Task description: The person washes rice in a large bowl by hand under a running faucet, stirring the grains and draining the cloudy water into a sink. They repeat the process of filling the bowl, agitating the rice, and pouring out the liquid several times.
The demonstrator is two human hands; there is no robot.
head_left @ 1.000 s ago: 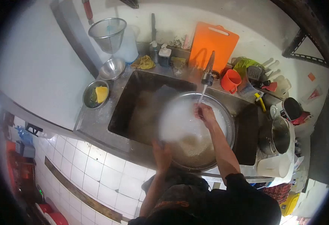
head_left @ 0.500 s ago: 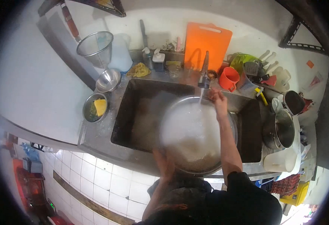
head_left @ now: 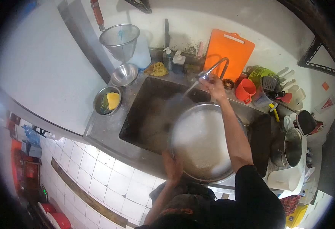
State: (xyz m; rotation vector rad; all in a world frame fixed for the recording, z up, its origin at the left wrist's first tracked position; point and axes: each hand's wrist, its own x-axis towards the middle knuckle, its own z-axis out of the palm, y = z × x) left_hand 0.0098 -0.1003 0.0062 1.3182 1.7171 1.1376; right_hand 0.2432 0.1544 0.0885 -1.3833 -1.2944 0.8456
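A large round metal pot with whitish, cloudy contents stands over the right part of the sink. My left hand is against the pot's lower left side, its fingers partly blurred. At the faucet's spout, my right hand has its fingers wrapped round the end. A stream of water runs from the spout down to the left, into the sink beside the pot.
An orange cutting board leans on the wall behind the faucet. Right of it are a red mug, utensils and a dark pot. Metal bowls, a yellow sponge and soap bottles lie left and behind.
My right hand has taken hold of the spout and swung it left. The water now falls left of the pot instead of into it. The view has shifted slightly.
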